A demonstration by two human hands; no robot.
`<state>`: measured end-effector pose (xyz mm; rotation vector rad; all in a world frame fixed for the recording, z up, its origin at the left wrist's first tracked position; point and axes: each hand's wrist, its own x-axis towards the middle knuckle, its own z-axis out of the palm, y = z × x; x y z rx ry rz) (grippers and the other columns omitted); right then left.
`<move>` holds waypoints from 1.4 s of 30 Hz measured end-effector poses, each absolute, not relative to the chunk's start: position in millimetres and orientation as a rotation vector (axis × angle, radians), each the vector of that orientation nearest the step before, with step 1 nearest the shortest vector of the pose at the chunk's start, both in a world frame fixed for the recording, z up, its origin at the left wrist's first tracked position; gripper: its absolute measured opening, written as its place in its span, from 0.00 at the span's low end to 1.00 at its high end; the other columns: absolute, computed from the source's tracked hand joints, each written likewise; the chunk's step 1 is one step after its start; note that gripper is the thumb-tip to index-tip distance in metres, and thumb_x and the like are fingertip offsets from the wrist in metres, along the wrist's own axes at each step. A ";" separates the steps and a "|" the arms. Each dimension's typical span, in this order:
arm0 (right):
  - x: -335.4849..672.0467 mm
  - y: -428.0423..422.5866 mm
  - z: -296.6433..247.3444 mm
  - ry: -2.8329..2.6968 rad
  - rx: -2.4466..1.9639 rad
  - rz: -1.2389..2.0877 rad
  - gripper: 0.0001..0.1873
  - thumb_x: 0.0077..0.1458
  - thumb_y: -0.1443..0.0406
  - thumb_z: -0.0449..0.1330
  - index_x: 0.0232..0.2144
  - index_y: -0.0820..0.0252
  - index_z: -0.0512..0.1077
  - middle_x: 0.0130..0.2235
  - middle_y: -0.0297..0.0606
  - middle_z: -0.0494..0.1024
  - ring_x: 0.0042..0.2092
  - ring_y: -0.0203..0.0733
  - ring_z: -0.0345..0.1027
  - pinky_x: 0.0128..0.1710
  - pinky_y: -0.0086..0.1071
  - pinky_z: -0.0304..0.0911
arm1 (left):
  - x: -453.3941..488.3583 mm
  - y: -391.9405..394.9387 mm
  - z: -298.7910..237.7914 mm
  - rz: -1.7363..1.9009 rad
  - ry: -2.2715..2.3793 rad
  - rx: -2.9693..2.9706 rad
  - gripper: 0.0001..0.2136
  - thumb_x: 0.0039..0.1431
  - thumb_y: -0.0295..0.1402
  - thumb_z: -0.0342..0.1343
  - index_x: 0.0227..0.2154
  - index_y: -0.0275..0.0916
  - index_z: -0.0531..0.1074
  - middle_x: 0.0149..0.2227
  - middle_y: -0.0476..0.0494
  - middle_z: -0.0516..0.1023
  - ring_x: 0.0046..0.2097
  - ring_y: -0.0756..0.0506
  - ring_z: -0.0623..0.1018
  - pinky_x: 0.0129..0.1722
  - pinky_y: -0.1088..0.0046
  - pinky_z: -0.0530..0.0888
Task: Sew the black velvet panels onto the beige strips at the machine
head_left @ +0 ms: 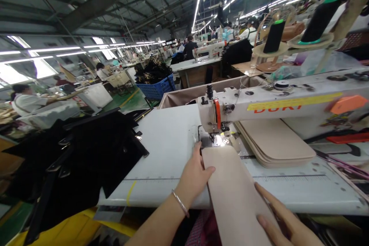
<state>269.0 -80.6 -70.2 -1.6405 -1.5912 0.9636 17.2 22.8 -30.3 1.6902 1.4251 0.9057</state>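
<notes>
1. Under the needle of the sewing machine (259, 103), a long beige panel (233, 196) lies flat on the white table (170, 142), its near end hanging past the table's front edge.
2. Left hand (194, 175) rests at the panel's left edge, thumb laid across its corner, fingers together and extended; a thin bracelet (180, 202) circles the wrist.
3. Right hand (284, 221) lies flat on the panel's near right side, fingers slightly spread.
4. Panel looks smooth, stiff, straight-edged.
5. Just right of the needle, a stack of beige panels (275, 144) with rounded corners sits.
6. Left of the table, black fabric pieces (86, 153) are heaped; bare tabletop lies between them and the left hand.
</notes>
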 end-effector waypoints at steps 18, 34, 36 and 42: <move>234.8 -35.7 -74.8 -1.655 -1.701 0.861 0.36 0.58 0.47 0.47 0.63 0.59 0.54 0.62 0.39 0.61 0.63 0.46 0.53 0.63 0.46 0.47 | 15.8 69.2 -38.9 0.482 1.207 2.623 0.19 0.65 0.35 0.51 0.58 0.43 0.63 0.63 0.41 0.61 0.65 0.40 0.59 0.66 0.53 0.51; 252.8 -19.7 -72.8 -2.199 -1.641 0.240 0.23 0.62 0.53 0.47 0.55 0.52 0.66 0.45 0.41 0.75 0.42 0.47 0.72 0.42 0.43 0.70 | 11.8 76.7 -49.5 0.605 1.431 2.579 0.21 0.63 0.39 0.52 0.57 0.39 0.63 0.61 0.34 0.60 0.64 0.36 0.60 0.63 0.50 0.59; 247.1 -3.4 -67.8 -2.288 -1.485 0.081 0.19 0.63 0.56 0.48 0.51 0.53 0.70 0.47 0.41 0.74 0.46 0.46 0.70 0.48 0.45 0.67 | 12.4 77.5 -52.4 0.607 1.486 2.567 0.22 0.63 0.40 0.52 0.58 0.39 0.61 0.61 0.34 0.60 0.64 0.36 0.60 0.63 0.49 0.59; 230.8 54.0 -91.4 -2.384 -1.104 -0.163 0.28 0.60 0.53 0.52 0.60 0.52 0.60 0.61 0.37 0.62 0.59 0.49 0.58 0.60 0.50 0.54 | 2.8 73.1 -38.2 0.512 1.358 2.648 0.23 0.65 0.44 0.48 0.59 0.38 0.62 0.62 0.37 0.61 0.64 0.41 0.60 0.65 0.60 0.59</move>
